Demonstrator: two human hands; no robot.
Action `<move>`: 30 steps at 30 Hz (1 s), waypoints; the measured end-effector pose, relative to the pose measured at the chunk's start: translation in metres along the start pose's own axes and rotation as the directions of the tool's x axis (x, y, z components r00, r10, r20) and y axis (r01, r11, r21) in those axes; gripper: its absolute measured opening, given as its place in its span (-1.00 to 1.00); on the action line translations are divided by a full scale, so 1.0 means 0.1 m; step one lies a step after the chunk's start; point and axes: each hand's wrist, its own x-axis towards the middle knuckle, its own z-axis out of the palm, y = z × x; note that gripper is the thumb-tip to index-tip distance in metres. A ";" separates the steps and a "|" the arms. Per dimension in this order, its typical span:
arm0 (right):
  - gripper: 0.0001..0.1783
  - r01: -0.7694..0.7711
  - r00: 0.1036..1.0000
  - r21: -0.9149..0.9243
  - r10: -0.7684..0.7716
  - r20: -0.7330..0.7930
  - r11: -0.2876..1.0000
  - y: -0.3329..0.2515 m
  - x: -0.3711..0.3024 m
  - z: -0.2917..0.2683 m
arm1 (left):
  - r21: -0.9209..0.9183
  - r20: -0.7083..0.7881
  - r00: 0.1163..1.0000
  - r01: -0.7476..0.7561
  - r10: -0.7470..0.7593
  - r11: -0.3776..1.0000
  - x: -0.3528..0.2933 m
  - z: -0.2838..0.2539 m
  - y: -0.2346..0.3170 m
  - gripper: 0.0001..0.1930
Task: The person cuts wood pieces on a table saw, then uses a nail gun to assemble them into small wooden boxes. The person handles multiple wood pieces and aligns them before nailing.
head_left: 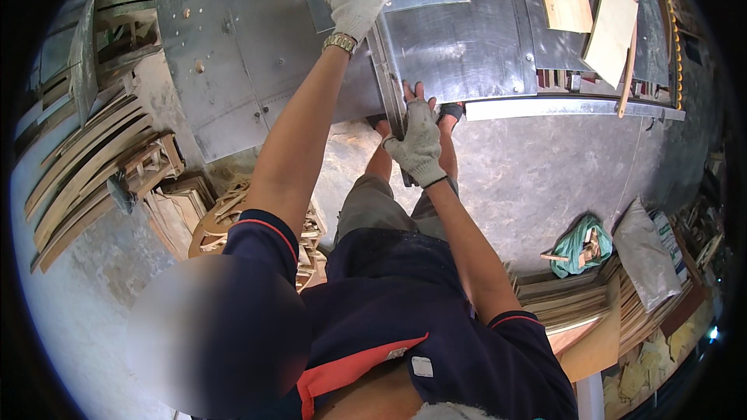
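The bar [380, 54] lies across the table [459, 54] from far to near, its near end jutting past the near edge. If the hands push unevenly, it could skew, since they bear on it well apart. Drawn too far towards the near side, it might tip off the edge and drop by the feet [450, 115]. Sliding far to the right, it could knock the board [613, 31] and the stick [625, 85].

The gloved left hand [356, 8] drapes over the bar's far part, open, fingers spread left and thumb to the right. The gloved right hand [418, 140] straddles the near part, thumb on the left, fingers reaching far along the right side; whether it closes underneath, I cannot tell
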 end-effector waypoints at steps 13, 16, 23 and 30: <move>0.18 0.036 0.999 -0.046 -0.034 0.030 0.998 -0.39 -0.07 -0.22 | 0.017 0.016 0.983 -0.181 0.180 0.983 -0.07 -0.28 0.23 0.10; 0.16 0.014 0.998 -0.039 -0.012 0.055 0.999 -0.54 -0.04 -0.28 | 0.042 0.052 0.992 -0.118 0.116 0.992 -0.08 -0.40 0.36 0.05; 0.17 0.043 0.999 -0.036 -0.043 0.021 0.998 -0.58 -0.04 -0.28 | 0.049 0.031 0.984 -0.176 0.174 0.983 -0.07 -0.46 0.38 0.03; 0.14 0.009 0.998 -0.014 -0.008 0.062 1.000 -0.60 -0.01 -0.29 | 0.023 0.036 0.986 -0.162 0.161 0.987 -0.03 -0.48 0.38 0.07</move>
